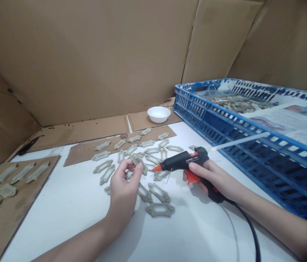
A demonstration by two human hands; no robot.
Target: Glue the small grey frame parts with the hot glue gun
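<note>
Between the thumb and fingers of my left hand (124, 187) is a small label-holder-shaped frame (139, 164), pale grey-beige with pointed ends, tilted up off the table. My right hand (210, 178) wraps round a black and orange hot glue gun (182, 162), a finger by its orange trigger. The orange nozzle points left, close to the held frame; whether they touch I cannot tell. A clear glue stick (237, 142) sticks out of the gun's back. Several similar frames (161, 209) lie loose on the white table below and beyond my hands.
At right stands a blue plastic crate (213, 122) with many small pieces and newspaper inside. A white bowl (158, 114) sits at the back. Cardboard at left (30, 189) bears more frames. The gun's black cable (248, 222) trails toward me. Cardboard walls (93, 62) enclose the table.
</note>
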